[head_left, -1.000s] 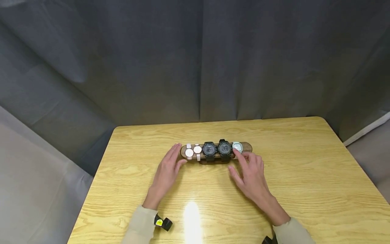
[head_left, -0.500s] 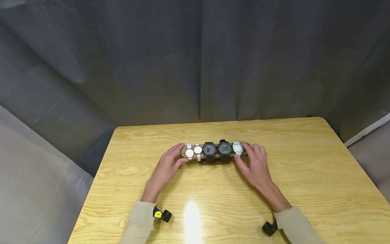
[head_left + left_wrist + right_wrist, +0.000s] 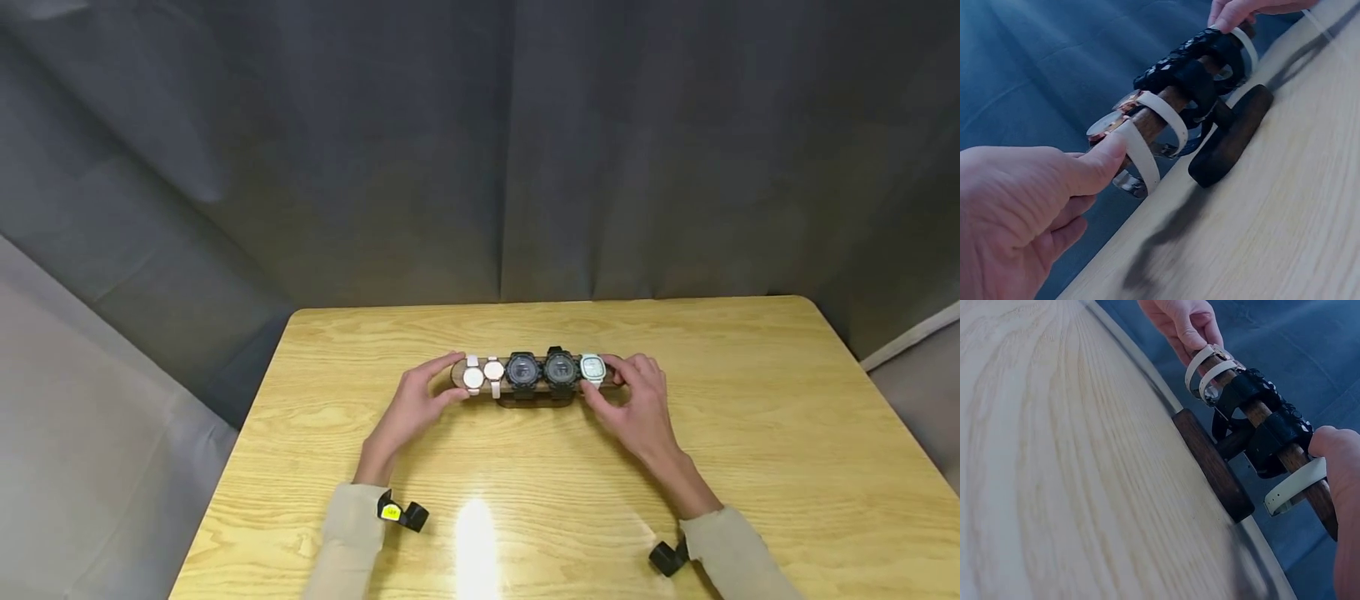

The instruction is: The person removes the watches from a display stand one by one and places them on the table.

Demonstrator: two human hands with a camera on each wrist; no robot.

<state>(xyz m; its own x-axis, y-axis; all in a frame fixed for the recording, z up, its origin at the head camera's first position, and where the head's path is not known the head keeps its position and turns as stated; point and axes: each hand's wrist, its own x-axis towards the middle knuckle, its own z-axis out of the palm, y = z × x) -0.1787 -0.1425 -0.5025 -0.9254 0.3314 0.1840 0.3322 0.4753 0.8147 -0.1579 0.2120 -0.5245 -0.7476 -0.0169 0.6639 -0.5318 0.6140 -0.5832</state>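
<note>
A dark wooden watch stand (image 3: 535, 402) stands on the table, its long bar bearing several watches in a row. At its left end are two watches with white straps, a white-dialled watch (image 3: 473, 377) and a smaller watch (image 3: 493, 370). Two chunky black watches (image 3: 522, 370) fill the middle, and a mint-green watch (image 3: 592, 367) is at the right. My left hand (image 3: 411, 404) pinches the bar's left end, thumb against the outermost white strap (image 3: 1141, 154). At the right end, my right hand (image 3: 642, 408) grips around the bar beside the mint watch, thumb in front; its fingertips are partly hidden behind.
The wood-grain table (image 3: 750, 433) extends on both sides of the stand. A dark grey curtain (image 3: 375, 167) hangs behind the table's far edge. Black wrist cameras (image 3: 415, 517) sit at both sleeves.
My right hand has moved from the mint watch's front left edge to grip the bar's right end. The left thumb and fingers have closed in around the left end.
</note>
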